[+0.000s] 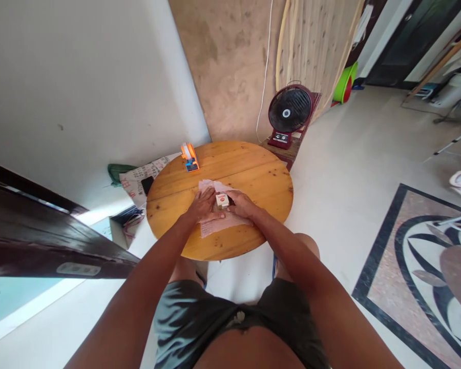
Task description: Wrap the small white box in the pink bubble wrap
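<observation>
A small white box with red print (222, 200) sits on a creased sheet of pink paper (230, 220) on the round wooden table. My left hand (206, 205) lies on the paper at the box's left, fingers spread and thumb stretched out below the box. On the other side, my right hand (243, 204) rests close against the box, with a dark gap between its index finger and thumb. Whether the right fingertips touch the box is hard to make out. Parts of the paper are hidden under both hands.
An orange and blue tape dispenser (190, 158) stands near the back left edge of the table (265, 174). Behind the table's right side is a dark red fan (290, 110) on a small stand. A dark wooden post (54, 241) is at the left.
</observation>
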`<state>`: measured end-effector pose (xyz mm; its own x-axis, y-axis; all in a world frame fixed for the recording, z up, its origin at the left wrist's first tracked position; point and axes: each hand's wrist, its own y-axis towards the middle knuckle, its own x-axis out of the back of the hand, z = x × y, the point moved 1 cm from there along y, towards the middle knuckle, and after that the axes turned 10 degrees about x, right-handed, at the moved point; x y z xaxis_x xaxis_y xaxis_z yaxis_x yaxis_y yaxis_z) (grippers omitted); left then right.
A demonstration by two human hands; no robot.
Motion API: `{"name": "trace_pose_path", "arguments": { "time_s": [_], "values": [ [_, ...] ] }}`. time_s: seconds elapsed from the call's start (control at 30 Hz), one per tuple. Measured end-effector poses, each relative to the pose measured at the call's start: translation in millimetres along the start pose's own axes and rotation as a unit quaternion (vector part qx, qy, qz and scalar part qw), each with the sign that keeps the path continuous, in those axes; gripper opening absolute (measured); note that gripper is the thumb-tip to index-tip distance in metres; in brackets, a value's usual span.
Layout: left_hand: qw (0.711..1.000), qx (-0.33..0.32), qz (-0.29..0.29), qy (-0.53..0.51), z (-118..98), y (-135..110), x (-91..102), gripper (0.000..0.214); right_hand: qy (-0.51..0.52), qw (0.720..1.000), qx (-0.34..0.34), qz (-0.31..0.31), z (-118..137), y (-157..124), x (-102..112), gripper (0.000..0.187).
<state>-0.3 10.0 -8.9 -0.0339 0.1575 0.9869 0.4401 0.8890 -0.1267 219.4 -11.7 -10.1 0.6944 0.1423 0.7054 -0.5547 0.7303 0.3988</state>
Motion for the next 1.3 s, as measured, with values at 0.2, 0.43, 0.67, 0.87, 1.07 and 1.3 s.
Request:
{"name": "trace_pose_path", "arguments": {
  "time_s": [0.2,0.43,0.67,0.87,1.07,1.3],
  "values": [
    [1.0,-0.008,0.007,-0.005,-0.5,-0.3,2.5,0.109,-0.01,1.0,0.013,-0.012,-2.9,-0.4,-2.5,0.075],
    [1.0,-0.004,0.007,-0.003,-1.9,-1.5,4.5,0.111,-0.036,0.999,0.019,-0.018,-7.0,-2.4,-4.5,0.082],
    [1.0,-0.007,0.01,0.009,-1.3,-0.1,4.5,0.109,-0.061,0.998,0.023,-0.017,-9.8,-4.4,-4.2,0.074],
    [1.0,-0.008,0.011,0.009,-2.0,-1.7,7.4,0.112,-0.068,0.997,0.024,-0.025,-9.5,-6.8,-1.9,0.079],
    [1.0,-0.01,0.009,-0.023,-3.0,-3.2,9.4,0.112,-0.047,0.998,0.008,-0.052,-6.0,-7.5,4.8,0.063],
    [0.997,-0.009,-0.01,-0.079,1.6,-3.9,7.4,0.092,-0.083,0.995,-0.061,-0.019,-21.0,12.4,21.9,0.053]
  ]
}}
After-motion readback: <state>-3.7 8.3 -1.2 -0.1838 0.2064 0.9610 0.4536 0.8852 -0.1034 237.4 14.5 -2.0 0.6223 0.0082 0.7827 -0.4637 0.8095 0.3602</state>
